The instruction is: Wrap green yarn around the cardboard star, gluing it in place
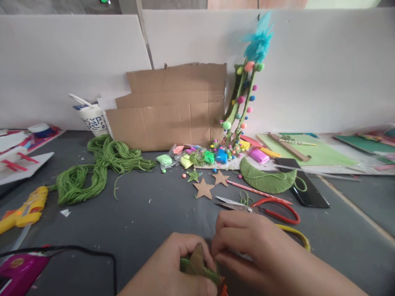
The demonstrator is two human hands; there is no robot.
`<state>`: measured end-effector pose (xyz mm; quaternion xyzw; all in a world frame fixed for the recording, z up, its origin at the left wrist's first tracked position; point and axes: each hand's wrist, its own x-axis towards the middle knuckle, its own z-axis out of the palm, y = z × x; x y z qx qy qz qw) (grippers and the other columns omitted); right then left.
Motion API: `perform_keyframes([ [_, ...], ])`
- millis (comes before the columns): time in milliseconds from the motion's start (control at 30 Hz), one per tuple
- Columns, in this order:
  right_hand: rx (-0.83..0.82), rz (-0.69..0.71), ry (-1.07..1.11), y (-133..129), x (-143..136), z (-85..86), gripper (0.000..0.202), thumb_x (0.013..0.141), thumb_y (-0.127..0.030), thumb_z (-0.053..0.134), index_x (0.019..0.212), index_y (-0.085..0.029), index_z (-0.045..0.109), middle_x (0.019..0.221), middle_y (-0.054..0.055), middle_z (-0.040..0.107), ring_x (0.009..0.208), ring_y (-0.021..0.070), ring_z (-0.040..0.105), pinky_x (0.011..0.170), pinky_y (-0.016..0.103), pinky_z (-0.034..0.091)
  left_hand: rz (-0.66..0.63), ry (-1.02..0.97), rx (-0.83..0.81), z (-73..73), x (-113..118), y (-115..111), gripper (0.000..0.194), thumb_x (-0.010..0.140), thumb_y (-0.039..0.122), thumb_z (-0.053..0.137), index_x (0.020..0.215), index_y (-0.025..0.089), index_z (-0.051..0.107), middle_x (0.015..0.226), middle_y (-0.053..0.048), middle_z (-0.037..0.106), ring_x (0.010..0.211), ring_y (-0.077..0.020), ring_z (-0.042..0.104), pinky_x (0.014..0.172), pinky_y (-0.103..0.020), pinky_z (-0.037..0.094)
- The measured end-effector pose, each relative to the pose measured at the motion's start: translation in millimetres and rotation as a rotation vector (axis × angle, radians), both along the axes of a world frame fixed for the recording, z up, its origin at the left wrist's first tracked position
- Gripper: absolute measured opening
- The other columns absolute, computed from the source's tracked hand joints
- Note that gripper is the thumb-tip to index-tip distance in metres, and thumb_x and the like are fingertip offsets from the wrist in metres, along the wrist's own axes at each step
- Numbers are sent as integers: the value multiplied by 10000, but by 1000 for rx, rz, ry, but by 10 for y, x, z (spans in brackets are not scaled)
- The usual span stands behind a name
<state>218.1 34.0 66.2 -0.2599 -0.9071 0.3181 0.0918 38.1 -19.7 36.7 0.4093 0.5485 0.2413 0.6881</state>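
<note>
At the lower middle, my left hand [173,267] is closed on a cardboard star [196,263] partly covered in green yarn. One brown point sticks up between thumb and fingers. Close beside it my right hand [247,246] has its fingers pinched together. What they hold, if anything, is hidden. A bit of orange shows under the star at the bottom edge. Just beyond my right hand lie scissors [249,209] with red handles. Two bare cardboard stars [203,189] and a small green yarn-wrapped star [194,176] lie farther up the table.
Green yarn skeins [82,183] lie left, near a yellow glue gun [29,209] and a magenta tool [23,269] with a black cord [92,249]. A yarn-wrapped crescent [268,181] overlaps a phone [308,189]. Behind stand a cardboard sheet [166,123] and a pompom-decorated piece [237,98].
</note>
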Motion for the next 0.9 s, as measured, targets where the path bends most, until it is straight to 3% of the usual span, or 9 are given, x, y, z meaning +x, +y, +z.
perform_keyframes([
  [300,52,-56,-12,-44,-31,10,170,862,-90,537,754,-158,649,750,9,582,680,118,546,573,202,400,-3,-22,-9,-119,31,11,122,551,103,616,577,181,526,447,60,565,380,-77,479,377,-196,273],
  [500,262,-75,46,-103,-59,-127,164,797,-56,519,689,-150,600,680,6,546,542,103,485,465,208,326,194,-112,-85,-184,47,11,194,601,230,683,726,179,544,526,24,644,343,-71,495,332,-168,310],
  [700,375,-91,105,-140,-106,-187,203,765,-8,504,637,-159,553,635,1,519,515,100,449,446,211,295,414,-252,-33,-123,27,-50,204,667,252,709,775,168,557,527,49,604,369,-51,467,380,-170,352],
  [900,269,-109,50,-114,-84,-158,200,795,-38,511,637,-158,535,643,-6,502,528,98,452,468,206,304,406,-346,-55,-73,29,-48,178,658,205,710,743,170,558,561,29,619,412,-61,489,414,-177,377],
])
